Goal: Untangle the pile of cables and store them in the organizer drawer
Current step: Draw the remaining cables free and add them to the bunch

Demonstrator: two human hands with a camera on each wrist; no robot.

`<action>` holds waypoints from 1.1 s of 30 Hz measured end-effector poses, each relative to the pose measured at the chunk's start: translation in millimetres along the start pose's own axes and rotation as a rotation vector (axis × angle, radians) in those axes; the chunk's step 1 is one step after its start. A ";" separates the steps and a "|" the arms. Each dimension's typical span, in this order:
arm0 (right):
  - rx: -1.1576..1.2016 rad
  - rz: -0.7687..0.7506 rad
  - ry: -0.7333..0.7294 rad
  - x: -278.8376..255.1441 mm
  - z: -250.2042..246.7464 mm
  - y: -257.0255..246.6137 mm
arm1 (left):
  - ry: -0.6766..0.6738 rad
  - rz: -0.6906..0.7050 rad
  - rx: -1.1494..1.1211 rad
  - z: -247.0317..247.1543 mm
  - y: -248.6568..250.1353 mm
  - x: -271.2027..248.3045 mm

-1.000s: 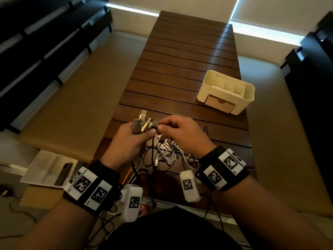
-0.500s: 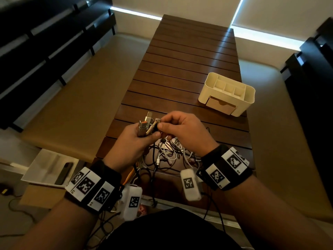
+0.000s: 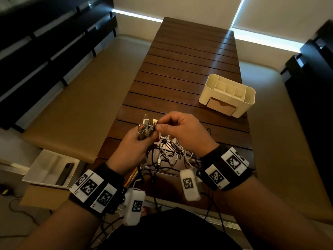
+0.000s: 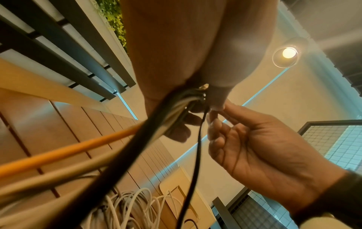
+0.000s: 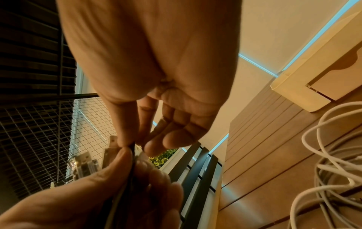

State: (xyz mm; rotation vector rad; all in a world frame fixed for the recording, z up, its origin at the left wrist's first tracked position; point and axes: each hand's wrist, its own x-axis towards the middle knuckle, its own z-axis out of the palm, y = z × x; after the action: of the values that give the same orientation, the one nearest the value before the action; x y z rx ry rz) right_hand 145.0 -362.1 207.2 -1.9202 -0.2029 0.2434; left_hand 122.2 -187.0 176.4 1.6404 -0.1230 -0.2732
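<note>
My left hand (image 3: 134, 142) grips a bunch of cable plugs (image 3: 146, 127), mostly USB ends, upright above the table. Their black, white and orange cords (image 4: 121, 139) run down from the fist to a tangled cable pile (image 3: 170, 155) on the table under both hands. My right hand (image 3: 177, 131) meets the bunch from the right and pinches the end of a thin black cable (image 5: 133, 151) between thumb and forefinger. The cream organizer (image 3: 228, 95) stands at the table's right edge, its wooden drawer (image 3: 221, 106) closed and facing me.
The slatted wooden table (image 3: 182, 73) stretches away, flanked by tan benches (image 3: 77, 100). A white tray holding a dark phone (image 3: 64, 174) lies low on the left. Loose white cable loops (image 5: 331, 162) sit near the organizer's base.
Both hands have stayed together at the plug bunch, drifting slightly away from me. The right fingers have shifted their pinch on the plug ends.
</note>
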 end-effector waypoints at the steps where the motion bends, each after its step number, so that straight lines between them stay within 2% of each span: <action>1: -0.015 -0.016 0.023 0.9 -0.7 0.2 | 0.008 -0.018 -0.035 -0.8 0.0 1.0; 4: 0.060 -0.066 0.065 1.7 -2.6 -5.5 | -0.001 -0.057 -0.101 -2.8 0.5 2.7; 6: 0.077 -0.095 -0.023 2.6 -0.9 -8.4 | -0.030 -0.042 -0.063 -2.4 3.2 2.5; 8: -0.008 -0.109 -0.143 3.1 4.0 -9.8 | -0.042 -0.016 -0.024 -0.6 5.0 3.1; 10: -0.068 -0.121 -0.194 4.0 8.2 -7.9 | -0.035 -0.005 -0.013 1.2 6.6 2.8; 18: 0.040 -0.131 -0.201 5.2 8.4 -1.0 | -0.024 0.019 -0.048 -1.0 13.8 4.4; 20: 0.157 -0.074 -0.177 3.7 13.3 7.9 | 0.001 0.036 -0.113 -1.9 15.0 5.6; 22: 0.200 0.035 -0.224 -1.6 18.3 17.8 | 0.063 0.037 -0.187 -6.8 14.6 8.0; 25: -0.211 0.126 -0.455 -15.1 25.9 37.7 | 0.175 0.010 -0.312 -19.8 15.6 10.8; 26: -0.316 0.136 -0.490 -18.4 25.3 45.2 | 0.199 -0.008 -0.362 -24.7 17.7 10.9; 28: -0.300 0.183 -0.436 -23.4 17.5 58.3 | 0.252 -0.027 -0.421 -37.5 20.3 9.6; 30: -0.197 0.246 -0.299 -25.9 2.3 63.5 | 0.295 -0.052 -0.443 -48.1 20.1 6.1; 33: -0.107 0.230 -0.156 -22.9 -17.5 58.1 | 0.255 -0.079 -0.414 -48.2 16.7 2.6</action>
State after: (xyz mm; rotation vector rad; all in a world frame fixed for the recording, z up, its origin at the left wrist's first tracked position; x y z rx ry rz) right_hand 129.0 -404.2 160.5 -2.0328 -0.0997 0.5459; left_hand 138.2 -142.6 195.9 1.2554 0.1826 -0.1360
